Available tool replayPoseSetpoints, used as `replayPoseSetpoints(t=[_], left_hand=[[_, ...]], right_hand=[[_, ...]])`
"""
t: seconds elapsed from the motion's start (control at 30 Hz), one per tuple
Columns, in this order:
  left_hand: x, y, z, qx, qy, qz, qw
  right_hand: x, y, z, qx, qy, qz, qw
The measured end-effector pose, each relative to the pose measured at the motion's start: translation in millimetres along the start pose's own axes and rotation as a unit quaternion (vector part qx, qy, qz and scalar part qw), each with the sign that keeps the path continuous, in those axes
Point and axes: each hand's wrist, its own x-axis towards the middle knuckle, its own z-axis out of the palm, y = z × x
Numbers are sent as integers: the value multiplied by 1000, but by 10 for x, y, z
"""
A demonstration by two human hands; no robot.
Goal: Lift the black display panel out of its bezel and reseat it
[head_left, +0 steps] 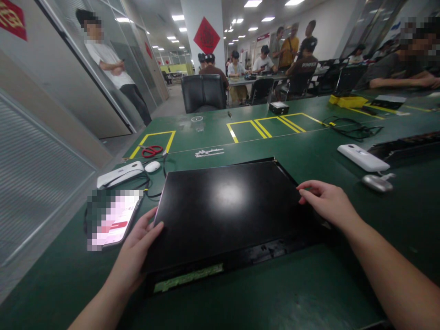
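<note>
A flat black screen panel [213, 211] lies in front of me on a thin black frame [264, 250], which shows past its lower and right edges. Along the frame's near edge runs a green strip [189, 277]. My left hand [140, 238] grips the panel's left edge, thumb on top and fingers at the side, partly hidden underneath. At the right edge, my right hand [323, 197] is closed in a pinch; whether its fingertips hold the panel alone or the frame too, I cannot tell.
Left of the panel are a lit phone [118, 220], a white device [120, 174] with cables and red-handled scissors [152, 151]. Beyond stand a clear cup [197, 123] and yellow tape outlines [261, 128]. Another white device [363, 157] and black cables [357, 128] lie right. People sit farther back.
</note>
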Motion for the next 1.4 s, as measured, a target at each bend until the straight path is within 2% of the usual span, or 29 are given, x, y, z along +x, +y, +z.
replayPoseSetpoints(t=[0.27, 0.47, 0.63, 0.97, 1.4], left_hand=[[-1, 6, -6, -2, -4, 1, 1000], [18, -26, -18, -6, -13, 11, 1000], [23, -43, -14, -17, -22, 16, 999], [38, -52, -38, -11, -25, 20, 999], [96, -43, -116, 21, -46, -5, 999]], right_hand=[[1, -10, -10, -10, -14, 16, 1000], [10, -1, -3, -9, -10, 12, 1000], [29, 35, 8, -7, 3, -18, 1000], [16, 28, 8, -14, 3, -4, 1000], [33, 56, 12, -17, -6, 1, 1000]])
